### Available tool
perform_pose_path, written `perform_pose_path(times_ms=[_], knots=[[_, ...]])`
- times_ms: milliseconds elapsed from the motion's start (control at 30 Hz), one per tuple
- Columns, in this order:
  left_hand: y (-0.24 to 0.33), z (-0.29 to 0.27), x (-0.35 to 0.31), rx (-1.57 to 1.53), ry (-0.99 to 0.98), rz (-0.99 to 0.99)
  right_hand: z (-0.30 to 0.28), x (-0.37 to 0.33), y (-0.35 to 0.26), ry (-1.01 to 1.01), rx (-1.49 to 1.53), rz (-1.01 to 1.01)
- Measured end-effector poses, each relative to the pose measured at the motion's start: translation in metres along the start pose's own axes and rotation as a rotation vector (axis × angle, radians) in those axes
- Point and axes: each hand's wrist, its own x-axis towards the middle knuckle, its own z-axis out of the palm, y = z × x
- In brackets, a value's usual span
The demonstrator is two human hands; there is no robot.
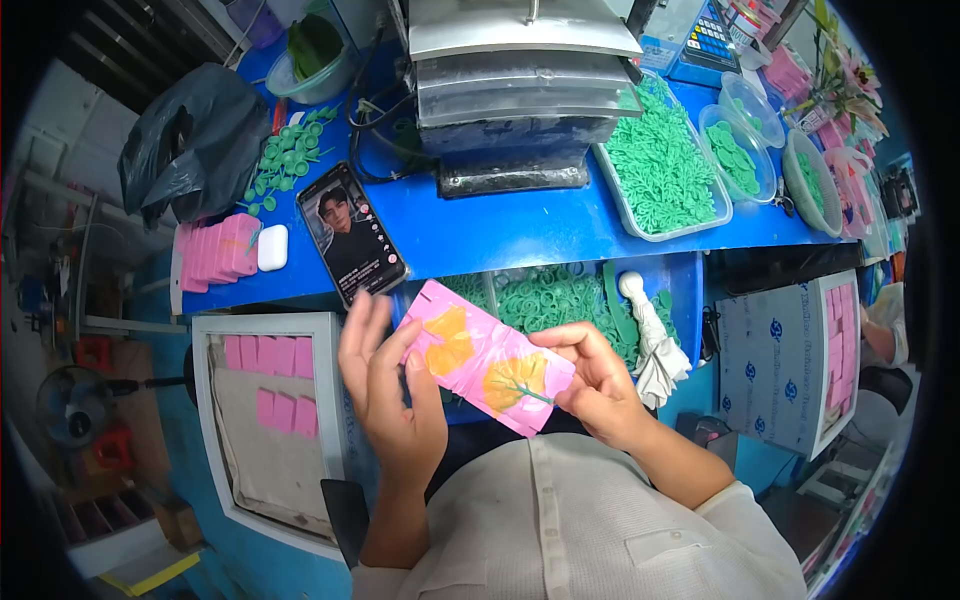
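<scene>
In front of my chest is a flat pink piece (480, 345), creased across the middle, with an orange-yellow petal shape on each half. A thin green branched stem (535, 394) lies on its right half, by my right fingertips. My right hand (600, 395) is closed in a pinch on the piece's right end. At the left end, my left hand (400, 400) has its fingers stretched and apart, with thumb and index finger against or just beside the edge; whether they touch is unclear.
A phone (352, 235) lies at the blue table's (480, 235) front edge, beside a stack of pink pieces (217, 250). A metal-plated press (525, 100) stands behind. Green plastic parts fill a tray (660, 165) and an open drawer (560, 300). Framed trays (270, 480) flank me.
</scene>
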Motion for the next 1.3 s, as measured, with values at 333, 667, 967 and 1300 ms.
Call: perform_pose_path(times_ms=[333, 667, 967, 1300], knots=[[0.008, -0.010, 0.002, -0.064, -0.298, 0.227, 0.002, -0.015, -0.010, -0.015, 0.214, -0.061], [0.024, 0.016, -0.015, -0.131, -0.269, 0.170, 0.009, -0.018, -0.008, 0.040, 0.263, -0.072], [0.013, 0.027, -0.019, -0.288, -0.102, 0.243, 0.008, -0.017, -0.019, -0.011, 0.296, 0.036], [0.003, 0.016, -0.018, -0.226, -0.197, 0.271, 0.009, -0.005, -0.057, -0.109, -0.917, -0.178]])
